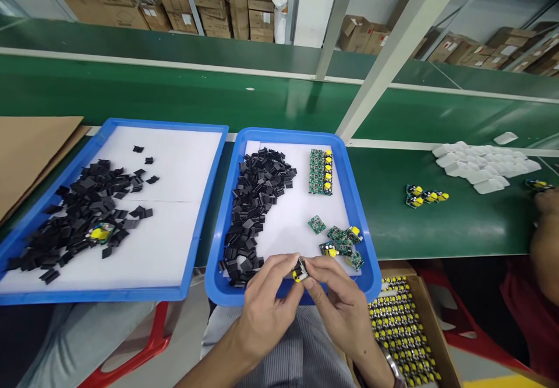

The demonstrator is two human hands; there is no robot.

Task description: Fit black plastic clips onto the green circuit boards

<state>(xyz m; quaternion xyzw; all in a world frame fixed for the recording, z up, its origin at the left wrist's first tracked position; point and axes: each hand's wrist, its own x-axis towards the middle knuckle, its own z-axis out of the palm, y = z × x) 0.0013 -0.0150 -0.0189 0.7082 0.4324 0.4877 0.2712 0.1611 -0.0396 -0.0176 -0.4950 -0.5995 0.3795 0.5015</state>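
Between my two hands, over the near edge of a blue tray (363, 213), is a small circuit board (300, 271) with a yellow part on it. My left hand (271, 306) pinches it from the left, and my right hand (338, 300) grips its right side. A dark piece shows on the board by my left fingertips; its exact shape is hidden. Black pieces (257, 196) lie heaped along the tray's left side. At the tray's right are a neat block of boards with yellow parts (321, 171) and several loose green boards (343, 239).
To the left, another blue tray (174, 123) holds black pieces (87, 207) and one yellow-topped board (101, 233). White plastic pieces (480, 163) and a few boards (425, 196) lie rightward. A carton (437, 324) of boards stands below. Another person's arm (545, 230) is at far right.
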